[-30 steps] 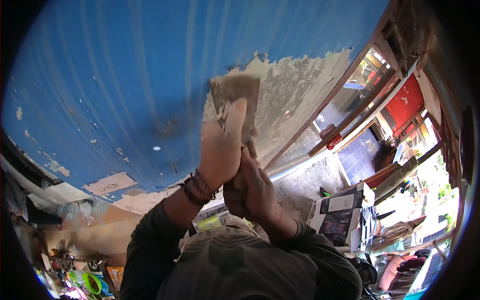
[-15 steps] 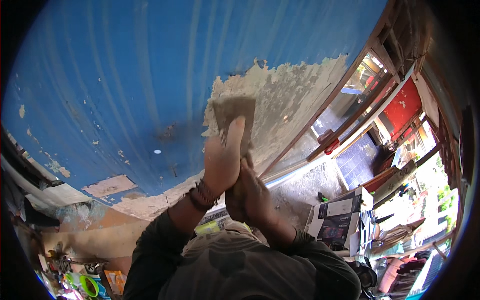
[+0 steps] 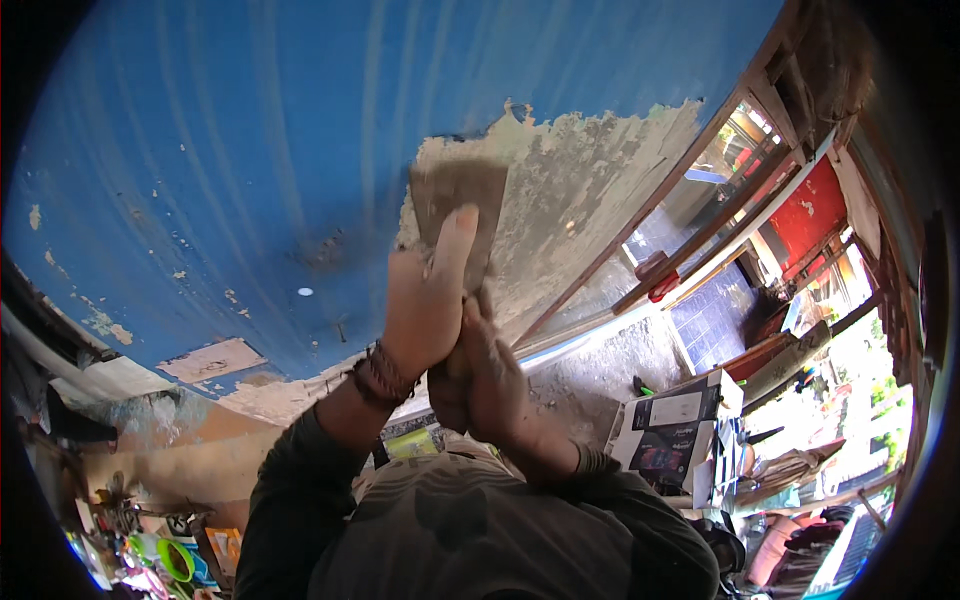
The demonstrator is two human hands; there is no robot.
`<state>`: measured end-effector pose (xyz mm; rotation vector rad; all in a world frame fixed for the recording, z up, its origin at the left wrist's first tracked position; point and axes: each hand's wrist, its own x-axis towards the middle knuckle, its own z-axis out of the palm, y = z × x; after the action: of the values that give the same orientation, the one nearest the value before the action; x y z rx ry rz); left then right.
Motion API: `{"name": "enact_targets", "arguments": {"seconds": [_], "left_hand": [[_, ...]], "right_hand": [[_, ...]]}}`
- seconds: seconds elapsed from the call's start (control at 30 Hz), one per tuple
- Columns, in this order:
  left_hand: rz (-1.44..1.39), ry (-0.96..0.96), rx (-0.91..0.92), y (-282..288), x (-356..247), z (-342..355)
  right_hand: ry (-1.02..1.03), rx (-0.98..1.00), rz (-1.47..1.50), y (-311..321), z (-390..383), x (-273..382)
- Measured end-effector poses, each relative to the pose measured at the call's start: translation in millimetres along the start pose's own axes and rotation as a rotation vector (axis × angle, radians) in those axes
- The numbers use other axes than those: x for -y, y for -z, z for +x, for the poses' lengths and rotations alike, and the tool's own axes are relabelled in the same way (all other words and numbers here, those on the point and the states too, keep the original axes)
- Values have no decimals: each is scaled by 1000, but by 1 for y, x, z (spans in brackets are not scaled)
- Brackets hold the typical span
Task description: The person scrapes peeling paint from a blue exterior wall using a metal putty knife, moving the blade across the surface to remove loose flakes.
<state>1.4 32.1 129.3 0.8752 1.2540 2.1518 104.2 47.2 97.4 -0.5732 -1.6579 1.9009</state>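
Observation:
Both my hands are closed on a paint scraper [image 3: 440,188] with a broad, flat, grey-brown blade. My left hand [image 3: 424,305] grips it near the blade, with the thumb stretched up along the blade's face. Lower down, my right hand [image 3: 492,378] wraps the handle, which is mostly hidden by my fingers. The blade lies against a blue painted wall [image 3: 250,130], over the left side of a bare patch [image 3: 580,170] with a ragged paint edge. Whether its tip touches the paint edge I cannot tell.
To the right of the wall is a window frame with wooden bars [image 3: 700,225]. A black and white carton [image 3: 665,440] stands at the lower right. Green and other household items [image 3: 175,560] crowd the lower left. Smaller peeled spots [image 3: 215,362] mark the wall's lower left.
The scraper and both hands have moved up and slightly left along the wall. My grip looks the same.

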Motion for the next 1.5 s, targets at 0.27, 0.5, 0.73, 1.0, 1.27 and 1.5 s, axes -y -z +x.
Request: {"name": "enact_targets", "arguments": {"seconds": [0.27,0.5,0.73,1.0,1.27,1.5], "left_hand": [[-16,145,73,6,-10,-5],[-48,-2,56,1,-20,4],[56,82,1,-4,-5,0],[-8,45,-24,-7,8,7],[29,137,64,-18,6,0],[454,-57,165,-2,12,-14]], "right_hand": [[-78,-46,43,-1,-2,-17],[-70,295,363,9,7,4],[-50,495,739,26,11,-16],[-144,184,303,16,7,6],[-138,266,415,31,6,6],[11,0,449,53,5,-5]]}}
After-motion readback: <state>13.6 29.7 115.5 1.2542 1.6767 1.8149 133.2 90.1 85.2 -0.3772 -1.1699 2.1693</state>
